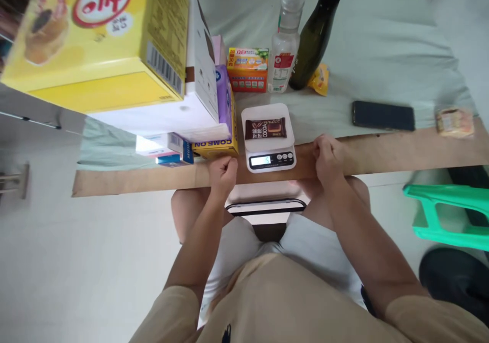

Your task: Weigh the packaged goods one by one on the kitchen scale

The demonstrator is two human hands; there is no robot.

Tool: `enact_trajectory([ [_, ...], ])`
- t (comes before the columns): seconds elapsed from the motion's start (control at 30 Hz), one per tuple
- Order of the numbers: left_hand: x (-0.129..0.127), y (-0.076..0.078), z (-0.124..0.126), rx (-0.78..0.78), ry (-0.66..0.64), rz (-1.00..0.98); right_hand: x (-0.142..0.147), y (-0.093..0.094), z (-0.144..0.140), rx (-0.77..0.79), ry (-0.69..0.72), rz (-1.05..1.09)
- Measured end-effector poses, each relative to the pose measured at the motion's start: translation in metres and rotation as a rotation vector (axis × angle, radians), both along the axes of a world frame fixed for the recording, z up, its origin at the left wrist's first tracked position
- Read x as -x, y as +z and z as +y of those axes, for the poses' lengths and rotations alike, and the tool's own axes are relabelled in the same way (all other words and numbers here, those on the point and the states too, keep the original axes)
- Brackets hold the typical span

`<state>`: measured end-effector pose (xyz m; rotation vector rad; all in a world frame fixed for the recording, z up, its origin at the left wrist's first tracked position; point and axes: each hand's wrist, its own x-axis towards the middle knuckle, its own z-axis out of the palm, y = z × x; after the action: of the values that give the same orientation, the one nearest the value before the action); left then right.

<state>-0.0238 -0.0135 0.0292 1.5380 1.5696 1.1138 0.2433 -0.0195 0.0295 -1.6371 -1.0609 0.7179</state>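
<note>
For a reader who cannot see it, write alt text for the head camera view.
A brown cocoa snack pack lies on a white kitchen scale at a wooden table edge, with the left hand and right hand curled either side. Boxes, two bottles and a phone sit behind.

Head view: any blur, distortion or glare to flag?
Head view: even, soft light, no strong glare. Wide-angle distortion bends the brown wooden board edge. The white digital kitchen scale and brown cocoa snack packet read fairly sharp. The big yellow cardboard box looms close, soft; the small wrapped snack is blurred.
</note>
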Motion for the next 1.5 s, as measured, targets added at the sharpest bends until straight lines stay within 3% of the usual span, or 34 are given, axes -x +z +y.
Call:
enact_trajectory([
  [0.4,-0.0053,-0.0001,-0.0016,0.067,0.0,0.041,0.0041,0.0045,0.0009,0.058,0.003,-0.101],
  [1.5,-0.008,-0.0055,0.0006,-0.032,-0.018,0.089,0.0072,0.0087,-0.0016,0.088,0.034,-0.216],
])
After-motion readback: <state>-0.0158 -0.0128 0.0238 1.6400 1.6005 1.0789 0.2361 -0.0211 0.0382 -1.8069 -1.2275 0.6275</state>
